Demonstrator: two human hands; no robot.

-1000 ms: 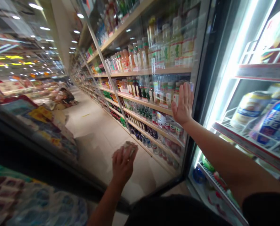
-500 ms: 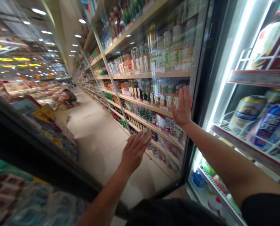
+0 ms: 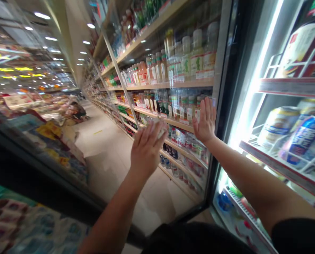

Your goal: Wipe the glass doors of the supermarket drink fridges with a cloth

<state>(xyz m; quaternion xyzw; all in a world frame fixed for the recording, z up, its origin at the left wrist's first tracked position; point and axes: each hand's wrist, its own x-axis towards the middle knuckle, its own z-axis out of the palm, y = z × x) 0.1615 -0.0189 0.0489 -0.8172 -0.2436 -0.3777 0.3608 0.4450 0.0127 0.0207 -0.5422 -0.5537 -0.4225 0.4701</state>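
Observation:
My left hand [image 3: 145, 150] is spread against the glass of an open cooler door [image 3: 170, 197]. Under its fingertips is a pale, crumpled cloth [image 3: 161, 128], blurred and mostly covered by the fingers. My right hand [image 3: 205, 121] rests palm-flat on the same pane, close to the door's black frame [image 3: 217, 151]. Its fingers point upward and it holds nothing. Rows of bottles [image 3: 197, 58] on shelves show in the glass around both hands.
At the right, the lit cooler holds cans [image 3: 276, 123] and a large dark bottle [image 3: 303, 46] on wire racks [image 3: 274, 151]. A tiled aisle [image 3: 101, 151] runs off to the left. A crouching person [image 3: 76, 111] is visible in the distance. Packaged goods [image 3: 54, 137] line the left side.
My left hand has slid up the glass and slightly left with the cloth. My right hand stays in the same place.

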